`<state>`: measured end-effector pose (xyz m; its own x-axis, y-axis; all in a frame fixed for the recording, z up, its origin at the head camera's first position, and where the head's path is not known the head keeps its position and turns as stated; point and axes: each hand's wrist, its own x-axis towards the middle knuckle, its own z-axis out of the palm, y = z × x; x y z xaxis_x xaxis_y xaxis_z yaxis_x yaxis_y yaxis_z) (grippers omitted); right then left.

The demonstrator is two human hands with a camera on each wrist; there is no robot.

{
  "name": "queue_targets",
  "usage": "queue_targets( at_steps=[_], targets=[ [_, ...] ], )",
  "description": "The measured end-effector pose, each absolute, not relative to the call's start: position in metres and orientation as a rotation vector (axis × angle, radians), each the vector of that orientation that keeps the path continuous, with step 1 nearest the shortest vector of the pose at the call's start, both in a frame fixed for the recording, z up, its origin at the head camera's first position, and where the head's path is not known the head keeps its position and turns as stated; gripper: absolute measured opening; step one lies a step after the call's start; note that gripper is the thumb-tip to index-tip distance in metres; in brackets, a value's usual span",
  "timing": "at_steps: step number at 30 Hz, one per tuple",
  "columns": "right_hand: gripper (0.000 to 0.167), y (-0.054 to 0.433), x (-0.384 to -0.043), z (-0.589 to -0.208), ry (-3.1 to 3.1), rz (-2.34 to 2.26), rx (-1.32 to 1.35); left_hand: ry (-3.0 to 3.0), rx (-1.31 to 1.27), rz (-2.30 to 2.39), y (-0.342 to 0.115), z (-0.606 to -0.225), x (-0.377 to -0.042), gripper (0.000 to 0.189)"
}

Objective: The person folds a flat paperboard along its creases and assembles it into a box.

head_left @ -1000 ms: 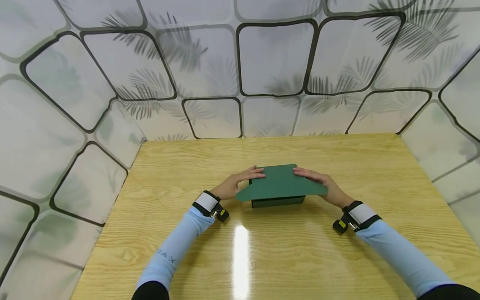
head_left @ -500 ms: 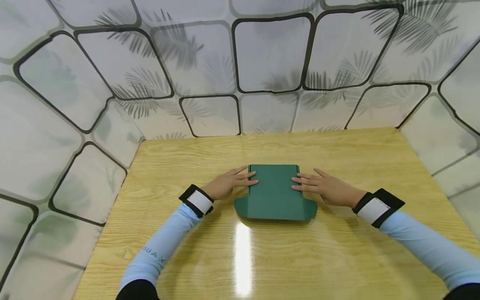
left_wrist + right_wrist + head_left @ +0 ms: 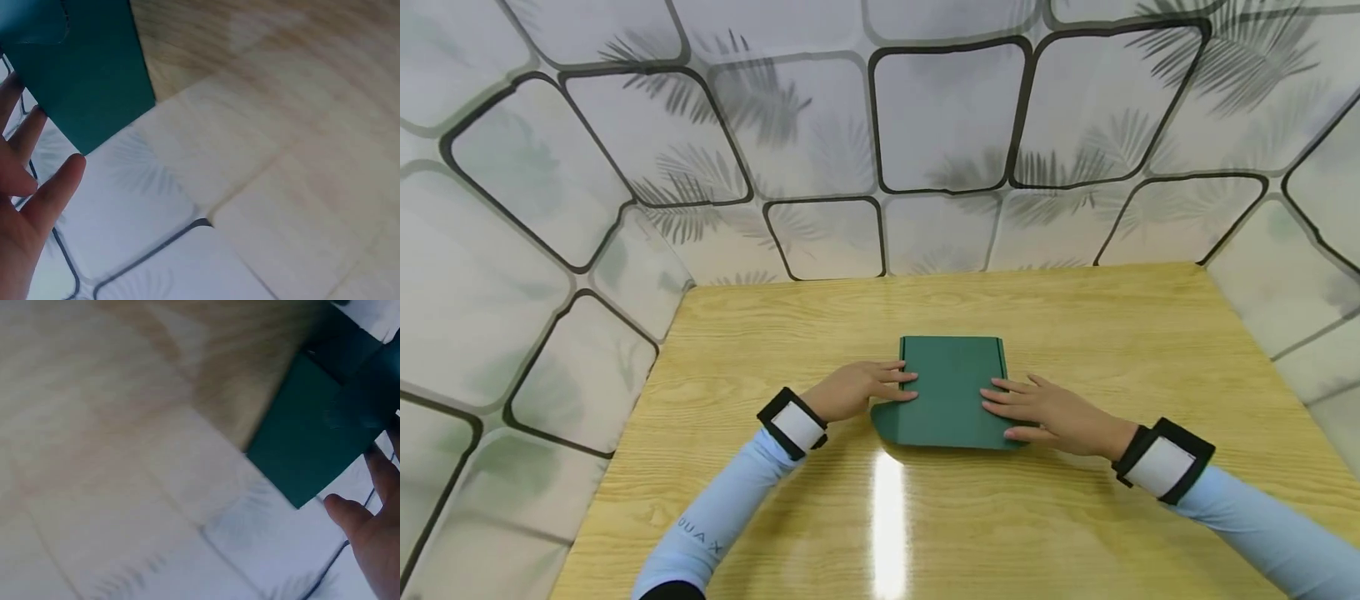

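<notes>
A green cardboard box lies at the middle of the table in the head view, its lid down over the top. The lid's front flap spreads out along the near side, with a rounded ear at its left end. My left hand rests its extended fingertips on the lid's left edge. On the right, my right hand lays its spread fingers over the lid's edge and covers the flap's right ear. Each wrist view shows a green side wall with that hand's fingers close by its upper edge.
The box stands on a light wooden table. Patterned cloth walls rise behind and at both sides of it. A bright strip of reflected light crosses the tabletop in front of the box.
The tilted lid has come down flat onto the box. My hands have moved from its far corners to its side edges, and the right one has slid nearer, onto the flap's right ear.
</notes>
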<state>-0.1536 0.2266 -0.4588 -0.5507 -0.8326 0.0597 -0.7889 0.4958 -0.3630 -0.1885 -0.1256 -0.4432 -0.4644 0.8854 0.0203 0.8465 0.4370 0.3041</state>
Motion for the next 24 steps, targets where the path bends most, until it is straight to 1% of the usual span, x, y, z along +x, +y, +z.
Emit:
queue_targets(
  at_steps=[3,6,7,10,13,16,19,22,23,24],
  targets=[
    [0.041,0.246,-0.159,-0.464,2.562,-0.85,-1.429,2.556,1.509,0.527,-0.134,-0.449,-0.191,0.065],
    [0.048,0.259,-0.176,-0.469,2.573,-1.08,-1.461,2.598,1.399,0.62,-0.14,-0.455,-0.198,0.063],
    [0.053,0.262,-0.182,-0.471,2.599,-1.106,-1.433,2.608,1.35,0.645,-0.141,-0.457,-0.201,0.064],
    [0.079,0.265,-0.196,-0.479,2.599,-1.078,-1.23,2.556,1.161,0.746,-0.142,-0.464,-0.208,0.083],
    [0.102,0.259,-0.204,-0.485,2.509,-0.97,-1.083,2.484,1.07,0.758,-0.137,-0.467,-0.215,0.095],
    [0.11,0.25,-0.209,-0.486,2.431,-0.945,-1.037,2.448,1.045,0.756,-0.131,-0.467,-0.219,0.093],
    [0.107,0.243,-0.21,-0.485,2.411,-0.99,-0.996,2.434,1.001,0.795,-0.128,-0.467,-0.22,0.087],
    [0.091,0.239,-0.204,-0.485,2.376,-1.079,-0.903,2.357,0.965,0.95,-0.128,-0.471,-0.218,0.079],
    [0.083,0.238,-0.201,-0.486,2.361,-1.138,-0.875,2.317,0.953,1.02,-0.129,-0.473,-0.217,0.075],
    [0.071,0.236,-0.197,-0.486,2.377,-1.16,-0.826,2.269,0.948,1.097,-0.129,-0.476,-0.216,0.071]
  ],
)
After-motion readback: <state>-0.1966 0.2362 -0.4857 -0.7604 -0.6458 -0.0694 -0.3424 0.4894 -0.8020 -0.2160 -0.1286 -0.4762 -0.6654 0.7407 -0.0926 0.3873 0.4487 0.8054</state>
